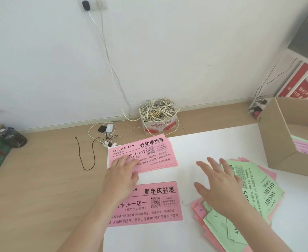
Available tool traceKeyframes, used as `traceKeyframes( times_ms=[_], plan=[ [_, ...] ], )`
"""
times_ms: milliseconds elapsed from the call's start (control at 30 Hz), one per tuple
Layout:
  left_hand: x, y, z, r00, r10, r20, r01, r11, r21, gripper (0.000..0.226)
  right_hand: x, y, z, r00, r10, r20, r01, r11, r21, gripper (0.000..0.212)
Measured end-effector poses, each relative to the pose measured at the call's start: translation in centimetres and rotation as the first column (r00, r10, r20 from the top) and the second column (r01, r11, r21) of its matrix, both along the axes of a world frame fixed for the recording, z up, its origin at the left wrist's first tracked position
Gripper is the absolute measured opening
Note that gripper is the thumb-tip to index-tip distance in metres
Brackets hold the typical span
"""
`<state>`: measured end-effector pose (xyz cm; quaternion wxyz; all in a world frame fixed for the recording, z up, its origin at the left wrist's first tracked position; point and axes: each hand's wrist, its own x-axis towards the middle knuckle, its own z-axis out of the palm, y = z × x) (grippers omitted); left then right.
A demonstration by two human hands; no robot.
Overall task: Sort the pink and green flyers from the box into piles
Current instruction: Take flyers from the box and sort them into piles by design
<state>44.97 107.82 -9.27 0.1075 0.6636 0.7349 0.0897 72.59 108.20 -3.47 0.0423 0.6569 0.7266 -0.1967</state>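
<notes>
The left hand (122,176) is lying flat, fingers spread, pressing on the far pink pile (146,152) without grasping it; the right hand (220,182) is hovering unclenched over the mixed heap of pink and green flyers (258,195) (a green sheet on top); a nearer pink flyer (149,202) is lying on the white sheet (213,142); the cardboard box (276,139) is standing at the right, more flyers showing inside.

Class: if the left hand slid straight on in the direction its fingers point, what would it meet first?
The left hand already rests on the far pink pile. Its fingers point up and right, so it would probably just cross more of that pile.
</notes>
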Motion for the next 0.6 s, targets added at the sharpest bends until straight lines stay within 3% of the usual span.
traceKeyframes(
  times_ms=[133,233,333,433,500,600],
  plan=[
    [0.6,-0.3,0.1,0.999,0.019,-0.041,-0.018,0.999,0.028,0.039,5.9,-3.1,0.4,0.992,-0.118,0.046,0.122,0.988,-0.091,0.078],
    [3.7,-0.5,1.0,1.0,-0.019,0.023,0.016,0.993,0.121,0.039,8.7,-4.6,-0.1,0.977,-0.197,-0.079,0.185,0.973,-0.139,0.075],
    [10.0,-2.1,1.7,0.964,-0.224,0.141,0.183,0.948,0.261,0.029,10.8,-5.3,-0.3,0.94,-0.253,-0.227,0.234,0.966,-0.11,0.065],
    [17.8,-5.0,1.1,0.862,-0.488,0.135,0.443,0.855,0.269,0.014,12.6,-5.6,-0.8,0.943,-0.247,-0.222,0.221,0.966,-0.136,0.069],
    [21.9,-6.5,0.3,0.833,-0.54,0.116,0.513,0.834,0.204,0.027,13.3,-5.9,-1.3,0.964,-0.198,-0.175,0.178,0.976,-0.122,0.071],
    [25.2,-7.4,-0.4,0.9,-0.435,0.026,0.43,0.897,0.104,0.064,14.1,-6.1,-2.2,0.98,-0.107,-0.169,0.101,0.994,-0.043,0.066]
  ],
)
